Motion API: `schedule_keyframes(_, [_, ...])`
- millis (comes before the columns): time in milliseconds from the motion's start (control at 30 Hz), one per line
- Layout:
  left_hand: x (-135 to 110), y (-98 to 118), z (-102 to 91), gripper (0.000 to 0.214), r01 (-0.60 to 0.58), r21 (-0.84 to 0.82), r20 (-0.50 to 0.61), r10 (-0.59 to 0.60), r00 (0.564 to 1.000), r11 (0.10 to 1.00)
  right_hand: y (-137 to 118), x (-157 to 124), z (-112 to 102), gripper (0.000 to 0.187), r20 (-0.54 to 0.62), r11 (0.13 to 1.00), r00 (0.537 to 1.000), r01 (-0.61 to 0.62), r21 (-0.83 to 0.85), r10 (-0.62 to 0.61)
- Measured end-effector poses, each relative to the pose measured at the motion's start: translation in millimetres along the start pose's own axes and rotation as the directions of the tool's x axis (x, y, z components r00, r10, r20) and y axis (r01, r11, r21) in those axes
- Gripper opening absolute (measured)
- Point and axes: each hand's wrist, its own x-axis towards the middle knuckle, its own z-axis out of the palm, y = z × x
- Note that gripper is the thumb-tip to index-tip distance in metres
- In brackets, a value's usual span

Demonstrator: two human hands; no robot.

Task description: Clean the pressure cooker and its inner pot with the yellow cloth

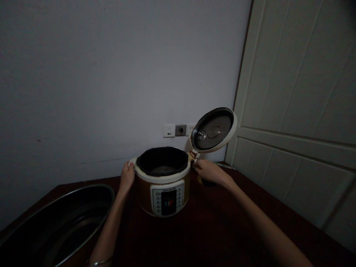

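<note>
An electric pressure cooker (144, 185) with a gold-brown body, white rim and front button panel is in the middle of the view. Its dark inner pot (164, 167) shows from above. The round lid (215, 133) stands raised on the hinge at the right, its metal underside facing me. My left hand (128, 175) is closed around the handle on the cooker's left side. On the opposite side, just under the hinge, my right hand (207, 171) is closed at the right handle, its fingertips partly hidden.
A large dark basin (109, 190) with a shiny rim stands at the lower left, close to my left forearm. The dark red table (205, 230) meets a pale wall with sockets (169, 130). A white panelled door (292, 92) rises on the right.
</note>
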Motion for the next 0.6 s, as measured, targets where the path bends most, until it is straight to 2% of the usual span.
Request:
schedule_keyframes(100, [0, 0, 0.8, 0.036, 0.000, -0.006, -0.002, 0.000, 1.000, 1.000, -1, 3, -18, 0.031, -0.150, 1.000, 0.989, -0.008, 0.029, 0.013])
schedule_keyframes(167, [0, 0, 1.2, 0.036, 0.002, -0.010, -0.001, -0.002, 1.000, 1.000, -5, 19, -29, 0.033, -0.219, 0.999, 0.975, -0.022, 0.045, 0.031])
schedule_keyframes(267, [-1, 0, 1.2, 0.035, 0.004, -0.018, 0.006, -0.004, 1.000, 1.000, -14, 55, -34, 0.030, -0.148, 0.997, 0.986, -0.068, 0.040, 0.073])
schedule_keyframes(400, [1, 0, 1.0, 0.033, 0.004, -0.025, -0.002, -0.004, 1.000, 1.000, -21, 95, -17, 0.027, -0.047, 0.992, 0.992, -0.119, 0.040, 0.121])
schedule_keyframes(500, [2, -1, 1.1, 0.031, 0.004, -0.025, -0.011, -0.004, 1.000, 1.000, -23, 104, -4, 0.034, -0.020, 0.987, 0.989, -0.146, 0.060, 0.148])
schedule_keyframes(600, [3, -2, 1.7, 0.029, 0.003, -0.019, -0.020, -0.004, 1.000, 1.000, -23, 100, 3, 0.034, -0.018, 0.981, 0.985, -0.170, 0.094, 0.172])
